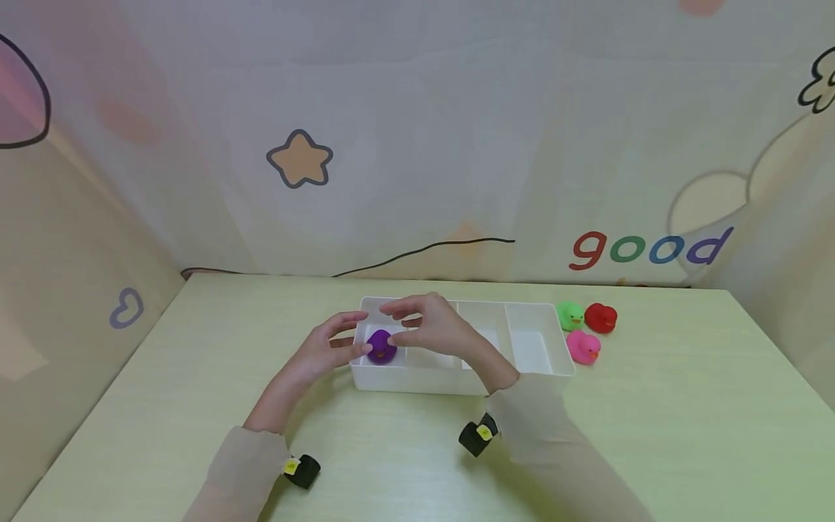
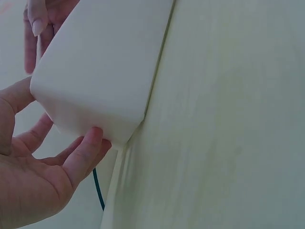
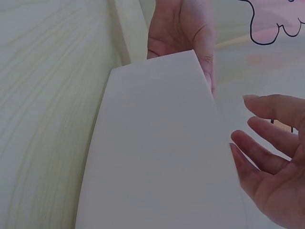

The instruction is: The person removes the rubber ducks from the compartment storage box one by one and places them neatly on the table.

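Note:
A purple rubber duck point(image 1: 381, 348) sits in the leftmost compartment of a long white divided box point(image 1: 417, 380). At the box's left end, my left hand point(image 1: 329, 342) holds the end wall: the thumb reaches over the rim beside the duck, and the other fingertips point(image 2: 96, 132) lie against the outside of the wall. My right hand point(image 1: 433, 326) is over the left part of the box, thumb tip overlapping the duck's edge in the head view. Its fingers curve loosely with a gap to the thumb and nothing gripped between them. Both wrist views hide the duck behind the box's wall.
Beyond the box's right end, a green duck point(image 1: 570, 316), a red duck point(image 1: 601, 318) and a pink duck point(image 1: 583, 347) stand close together on the pale table point(image 1: 685, 406). A printed cloth wall point(image 1: 417, 159) rises along the table's back edge.

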A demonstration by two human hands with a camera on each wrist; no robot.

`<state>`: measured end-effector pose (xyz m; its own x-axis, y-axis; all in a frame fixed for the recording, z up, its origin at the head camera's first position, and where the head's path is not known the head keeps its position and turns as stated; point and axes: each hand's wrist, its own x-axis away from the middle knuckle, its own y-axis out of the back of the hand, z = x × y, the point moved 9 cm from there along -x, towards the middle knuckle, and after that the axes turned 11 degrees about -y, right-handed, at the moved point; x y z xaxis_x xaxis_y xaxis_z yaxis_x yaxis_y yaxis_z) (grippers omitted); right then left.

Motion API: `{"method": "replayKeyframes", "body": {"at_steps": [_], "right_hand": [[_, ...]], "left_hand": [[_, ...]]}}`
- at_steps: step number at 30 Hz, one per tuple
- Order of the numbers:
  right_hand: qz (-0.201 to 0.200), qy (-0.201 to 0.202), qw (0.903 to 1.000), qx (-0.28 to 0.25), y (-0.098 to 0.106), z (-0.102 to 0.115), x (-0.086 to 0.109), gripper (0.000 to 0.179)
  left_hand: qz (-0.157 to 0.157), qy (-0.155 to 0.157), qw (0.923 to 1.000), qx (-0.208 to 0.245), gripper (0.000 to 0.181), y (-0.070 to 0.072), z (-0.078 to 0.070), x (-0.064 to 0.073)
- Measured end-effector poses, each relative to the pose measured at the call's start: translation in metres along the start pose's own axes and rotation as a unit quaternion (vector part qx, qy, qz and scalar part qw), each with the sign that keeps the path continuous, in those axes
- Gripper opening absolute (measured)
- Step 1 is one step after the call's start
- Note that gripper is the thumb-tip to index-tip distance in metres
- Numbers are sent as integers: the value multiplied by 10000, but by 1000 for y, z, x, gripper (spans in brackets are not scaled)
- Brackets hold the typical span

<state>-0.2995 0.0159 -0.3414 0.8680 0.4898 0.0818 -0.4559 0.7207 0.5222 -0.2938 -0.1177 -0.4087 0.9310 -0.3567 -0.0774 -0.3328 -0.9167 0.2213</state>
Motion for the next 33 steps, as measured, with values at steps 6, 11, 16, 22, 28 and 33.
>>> {"method": "replayKeyframes", "body": {"at_steps": [6,11,16,22,28,33], "right_hand": [[135,-207,9991,346,-14,0,-12,40],[145,72,9909,1335,-25,10,-17,34],[270,259,9760,2144,-38,15,-24,29],[342,153,9540,2974,-50,14,-30,22],[177,163,9213,3882,-58,17,-33,9],[-91,343,8934,4479,-61,22,-32,18]], "left_hand": [[97,-60,9999,100,58,0,1,0],[125,-35,9999,54,61,0,1,2],[162,-61,9998,88,59,0,0,2],[209,-100,9996,151,60,0,-1,2],[148,-57,9997,173,61,0,1,2],[178,-99,9994,273,62,0,1,1]]}}
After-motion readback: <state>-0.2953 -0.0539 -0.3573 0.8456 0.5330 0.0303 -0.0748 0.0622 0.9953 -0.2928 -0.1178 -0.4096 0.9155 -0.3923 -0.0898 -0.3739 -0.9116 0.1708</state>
